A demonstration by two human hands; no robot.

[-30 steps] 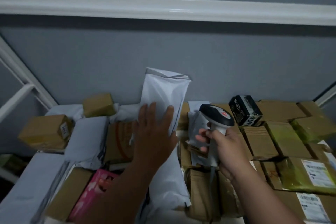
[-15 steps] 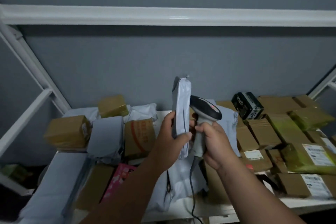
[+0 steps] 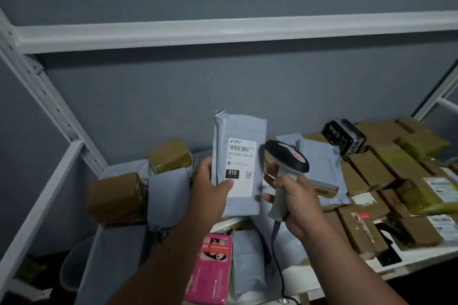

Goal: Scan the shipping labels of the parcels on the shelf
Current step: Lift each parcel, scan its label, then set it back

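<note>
— Fingers first: what are they doing?
— Those of the left hand wrap behind the grey mailer, thumb pressed on its white shipping label; the fingers themselves are hidden behind it. The right hand curls tight round the grip of the scanner, its head just beside the label.
— Anything unclear?
— The small print blurs; the scanner's cable runs off the bottom edge.
— Where is the mailer?
— Upright, lifted above the shelf, whose boards are crowded with brown boxes. Open room lies above, under the white crossbar.
</note>
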